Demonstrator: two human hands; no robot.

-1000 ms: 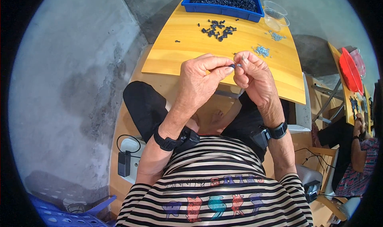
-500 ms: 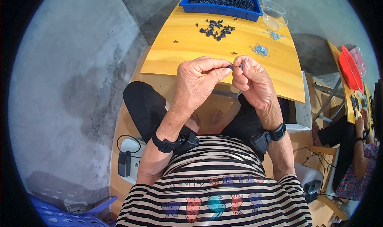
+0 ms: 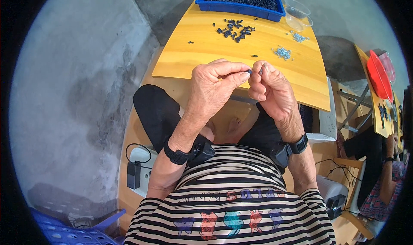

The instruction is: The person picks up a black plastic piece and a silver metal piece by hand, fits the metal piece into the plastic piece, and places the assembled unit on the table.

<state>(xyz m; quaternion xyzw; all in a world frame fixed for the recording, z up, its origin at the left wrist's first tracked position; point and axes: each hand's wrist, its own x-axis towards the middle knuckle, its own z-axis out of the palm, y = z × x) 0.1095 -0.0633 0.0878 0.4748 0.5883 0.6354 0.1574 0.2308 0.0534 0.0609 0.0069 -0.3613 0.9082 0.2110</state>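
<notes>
My left hand [image 3: 215, 86] pinches a small dark plastic piece [image 3: 248, 72] between thumb and forefinger, over the near edge of the yellow table [image 3: 189, 60]. Close against it, my right hand [image 3: 277, 90] is closed in a pinch on a small metal screw-like piece [image 3: 260, 72], its other fingers curled. The fingertips almost meet, and they hide most of both pieces. Beyond the hands lies a loose cluster of small black plastic parts [image 3: 236, 34]. To its right is a heap of tiny silvery pieces [image 3: 282, 53], with a second heap [image 3: 300, 37] behind it.
A blue tray [image 3: 275, 17] full of black parts stands at the table's far edge, beside clear plastic tubs [image 3: 297, 19]. Single black parts [image 3: 254, 56] lie apart. At the right, another person's arm [image 3: 387, 180] is at a second table with a red basin [image 3: 379, 76].
My hands keep almost the same pinch, fingertips together. The view has shifted slightly. At the right, the other person's hand has moved lower.
</notes>
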